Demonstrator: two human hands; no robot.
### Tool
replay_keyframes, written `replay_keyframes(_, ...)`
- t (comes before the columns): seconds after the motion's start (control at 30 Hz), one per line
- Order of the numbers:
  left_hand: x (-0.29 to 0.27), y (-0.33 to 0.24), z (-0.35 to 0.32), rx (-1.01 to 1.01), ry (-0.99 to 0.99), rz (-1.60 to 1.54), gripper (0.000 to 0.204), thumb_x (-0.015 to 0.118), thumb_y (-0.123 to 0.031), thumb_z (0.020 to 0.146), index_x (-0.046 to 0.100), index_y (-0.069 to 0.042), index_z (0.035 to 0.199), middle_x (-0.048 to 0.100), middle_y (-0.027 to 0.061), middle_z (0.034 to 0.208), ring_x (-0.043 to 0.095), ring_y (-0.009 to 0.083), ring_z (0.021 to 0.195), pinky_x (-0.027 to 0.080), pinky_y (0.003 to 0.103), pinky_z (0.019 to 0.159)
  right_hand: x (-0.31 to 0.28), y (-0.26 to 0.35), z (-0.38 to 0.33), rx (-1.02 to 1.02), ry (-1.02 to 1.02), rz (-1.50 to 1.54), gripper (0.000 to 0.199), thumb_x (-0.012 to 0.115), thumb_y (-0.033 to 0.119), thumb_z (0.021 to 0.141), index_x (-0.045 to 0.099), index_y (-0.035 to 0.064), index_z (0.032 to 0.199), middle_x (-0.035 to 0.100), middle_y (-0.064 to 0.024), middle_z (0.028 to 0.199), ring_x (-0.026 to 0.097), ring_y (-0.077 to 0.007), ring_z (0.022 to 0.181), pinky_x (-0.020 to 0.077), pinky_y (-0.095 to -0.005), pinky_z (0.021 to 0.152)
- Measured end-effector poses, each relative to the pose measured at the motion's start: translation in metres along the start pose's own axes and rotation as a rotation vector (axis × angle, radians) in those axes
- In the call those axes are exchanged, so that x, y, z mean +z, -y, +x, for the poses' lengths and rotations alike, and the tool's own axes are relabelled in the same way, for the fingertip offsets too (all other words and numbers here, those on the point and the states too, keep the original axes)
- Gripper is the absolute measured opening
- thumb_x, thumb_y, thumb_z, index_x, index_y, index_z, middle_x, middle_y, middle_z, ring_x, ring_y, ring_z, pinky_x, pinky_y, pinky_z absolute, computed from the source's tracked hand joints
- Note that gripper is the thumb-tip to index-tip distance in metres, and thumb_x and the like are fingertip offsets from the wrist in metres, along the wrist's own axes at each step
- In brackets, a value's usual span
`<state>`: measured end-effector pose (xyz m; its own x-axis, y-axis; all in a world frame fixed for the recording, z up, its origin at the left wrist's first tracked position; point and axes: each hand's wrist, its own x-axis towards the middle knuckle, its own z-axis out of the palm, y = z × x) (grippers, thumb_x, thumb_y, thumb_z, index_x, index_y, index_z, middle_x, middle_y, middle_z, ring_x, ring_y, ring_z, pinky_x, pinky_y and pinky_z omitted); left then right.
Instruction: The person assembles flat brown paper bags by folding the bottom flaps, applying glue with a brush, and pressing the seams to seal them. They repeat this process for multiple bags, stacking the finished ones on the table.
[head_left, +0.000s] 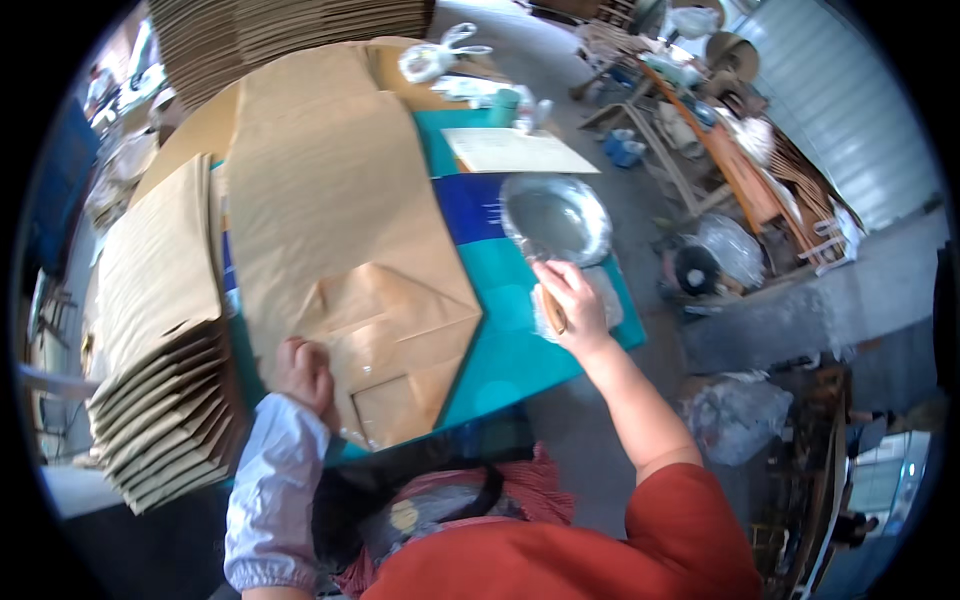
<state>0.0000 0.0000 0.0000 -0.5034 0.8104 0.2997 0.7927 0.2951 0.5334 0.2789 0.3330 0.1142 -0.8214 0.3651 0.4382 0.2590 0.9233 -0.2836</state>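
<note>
Several bags [330, 200], teal table [520, 340], grey floor [570, 415].

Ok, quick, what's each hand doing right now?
Left hand: curled at the brown paper sack; can't tell if it's gripping.
Right hand: closed around a wooden handle.

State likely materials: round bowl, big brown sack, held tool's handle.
Round bowl: probably metal, shiny; silvery glints, though film covering possible. Big brown sack: likely kraft paper, matte; crisp creases. Tool handle: perhaps wood, smooth; orange-brown tone, plastic possible.
</note>
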Motion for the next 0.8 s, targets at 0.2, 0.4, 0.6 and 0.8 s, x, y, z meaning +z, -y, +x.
replay_keyframes(0.2,0.014,-0.023,0.013,0.010,-0.023,0.069,0.030,0.061,-0.005,0.069,0.054,-0.004,0.098,0.051,0.0188,0.101,0.050,0.0405,0.098,0.043,0.044,0.087,-0.036,-0.076,-0.044,-0.207,0.157,-0.283,0.024,0.064,0.007,0.078,0.069,0.0089,0.101,0.064,-0.0078,0.105,0.060,-0.0277,0.095,0.0506,-0.0384,0.079)
replay_keyframes(0.4,-0.015,0.021,0.071,-0.412,0.095,-0.037,0.059,0.071,-0.007,0.061,0.051,-0.006,0.116,0.061,0.0126,0.088,0.062,0.0300,0.085,0.051,0.039,0.075,0.099,0.035,0.017,0.002,0.281,0.422,0.040,0.071,0.016,0.079,0.060,0.0024,0.115,0.065,-0.0124,0.105,0.056,-0.0319,0.106,0.0443,-0.0388,0.094)
replay_keyframes(0.6,-0.035,-0.001,0.105,-0.492,0.767,0.081,0.039,0.067,-0.009,0.066,0.068,-0.011,0.105,0.070,0.0146,0.096,0.065,0.0333,0.096,0.051,0.039,0.086,0.138,0.016,0.094,0.181,0.855,0.417,0.014,0.074,0.011,0.071,0.065,0.0008,0.073,0.065,-0.0163,0.083,0.065,-0.0279,0.077,0.0505,-0.0393,0.067)
replay_keyframes(0.8,-0.023,-0.013,0.044,0.118,0.149,0.330,0.010,0.064,-0.007,0.067,0.062,-0.009,0.077,0.063,0.0066,0.082,0.063,0.0278,0.083,0.051,0.039,0.076,0.131,0.029,0.042,-0.361,0.237,0.199,0.011,0.063,0.004,0.070,0.067,0.0058,0.080,0.059,-0.0066,0.074,0.061,-0.0231,0.076,0.0517,-0.0349,0.060)
